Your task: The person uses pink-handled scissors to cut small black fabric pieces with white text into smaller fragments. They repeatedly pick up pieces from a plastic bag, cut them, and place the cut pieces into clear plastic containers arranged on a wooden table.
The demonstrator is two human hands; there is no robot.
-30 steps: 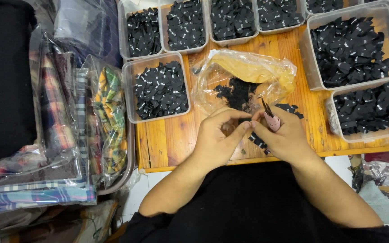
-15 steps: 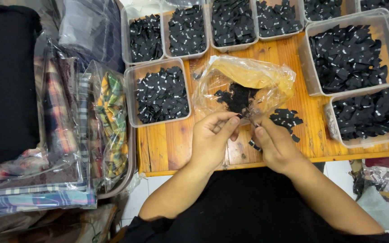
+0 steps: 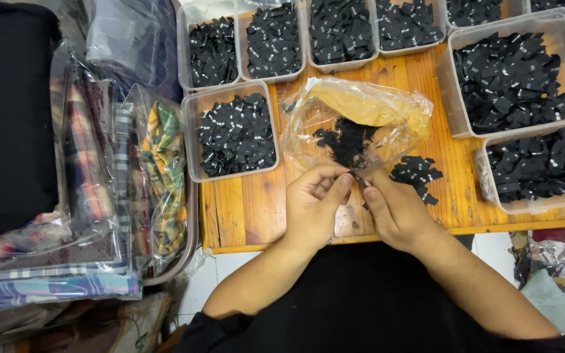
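My left hand and my right hand meet over the wooden table, fingertips pinched together on one small black fabric label. Just beyond them lies an open clear plastic bag with a heap of black labels inside. A small loose pile of black labels sits on the wood to the right of my right hand.
Several clear plastic tubs of black labels ring the work spot: one at left, a row along the back, two large ones at right. Bagged plaid fabrics are stacked left of the table. The table's front edge is under my wrists.
My hands have moved slightly forward and closer together, toward the bag. The pink-handled tool seen in my right hand a second ago is out of sight.
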